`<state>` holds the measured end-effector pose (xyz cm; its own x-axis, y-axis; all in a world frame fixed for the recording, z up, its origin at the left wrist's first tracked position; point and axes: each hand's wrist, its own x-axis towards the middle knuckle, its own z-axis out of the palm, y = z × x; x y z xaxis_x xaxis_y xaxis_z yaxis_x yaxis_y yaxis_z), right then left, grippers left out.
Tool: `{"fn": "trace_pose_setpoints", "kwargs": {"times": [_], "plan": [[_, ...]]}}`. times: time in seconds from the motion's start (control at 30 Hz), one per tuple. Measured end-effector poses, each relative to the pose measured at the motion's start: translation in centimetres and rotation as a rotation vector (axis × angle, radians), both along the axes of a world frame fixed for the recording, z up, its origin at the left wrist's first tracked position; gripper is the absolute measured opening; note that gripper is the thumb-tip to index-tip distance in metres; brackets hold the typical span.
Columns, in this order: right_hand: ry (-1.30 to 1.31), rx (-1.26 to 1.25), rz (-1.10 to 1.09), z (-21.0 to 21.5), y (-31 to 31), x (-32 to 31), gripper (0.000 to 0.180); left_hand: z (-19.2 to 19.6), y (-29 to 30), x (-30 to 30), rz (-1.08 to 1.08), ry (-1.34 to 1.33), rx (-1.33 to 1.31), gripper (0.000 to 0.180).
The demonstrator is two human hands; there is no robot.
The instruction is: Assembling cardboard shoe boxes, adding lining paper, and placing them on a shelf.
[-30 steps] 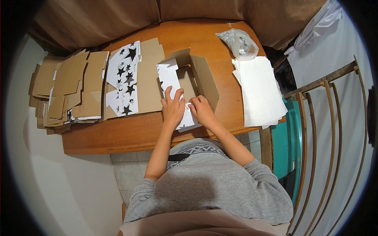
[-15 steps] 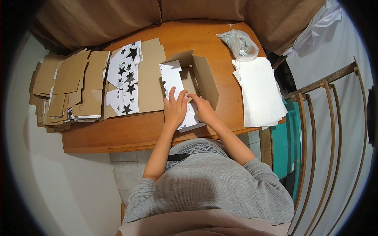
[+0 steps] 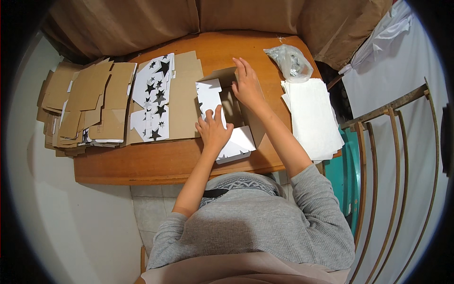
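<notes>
In front of me on the table stands a partly folded cardboard box (image 3: 239, 140), brown on one face and white with black stars on the other. Its near end panel is folded up and its long right wall stands upright. My left hand (image 3: 214, 128) rests on the white left side flap, fingers spread. Up at the far right corner of the box is my right hand (image 3: 247, 87), its fingers stretched out by the brown far panel (image 3: 222, 75). Part of the box's inside and right wall is hidden behind my right hand and forearm.
Flat star-printed cardboard (image 3: 184, 94) lies left of the box, beside a stack of flattened brown boxes (image 3: 85, 97). To the right is a pile of white paper sheets (image 3: 312, 118), with a clear plastic bag (image 3: 292, 64) behind it. A wooden rack (image 3: 395, 151) stands right of the table.
My right hand has moved from the near end of the box to its far right corner. My left hand stays on the left flap, fingers spread wider. The view has shifted slightly.
</notes>
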<state>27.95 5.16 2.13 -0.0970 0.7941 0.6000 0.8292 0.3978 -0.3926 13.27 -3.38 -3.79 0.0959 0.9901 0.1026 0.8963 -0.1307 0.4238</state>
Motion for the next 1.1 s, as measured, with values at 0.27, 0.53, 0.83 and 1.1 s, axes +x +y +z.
{"fn": "trace_pose_setpoints", "kwargs": {"times": [0.27, 0.53, 0.83, 1.1], "plan": [[-0.21, 0.041, 0.119, -3.0, 1.1, 0.2, 0.057, -0.7, 0.0, -0.6, 0.053, -0.108, 0.024, 0.076], [-0.16, -0.164, 0.263, -6.8, -0.3, 2.4, 0.043, -0.5, 0.1, -0.5, 0.006, -0.107, -0.062, 0.072], [-0.194, -0.225, 0.226, -7.4, -0.3, 2.3, 0.042, -1.2, 0.2, -0.6, -0.04, -0.044, 0.012, 0.068], [0.277, -0.116, -0.006, -8.3, -3.1, 3.0, 0.046, -1.7, 0.3, -0.2, -0.019, -0.039, 0.041, 0.067]]}}
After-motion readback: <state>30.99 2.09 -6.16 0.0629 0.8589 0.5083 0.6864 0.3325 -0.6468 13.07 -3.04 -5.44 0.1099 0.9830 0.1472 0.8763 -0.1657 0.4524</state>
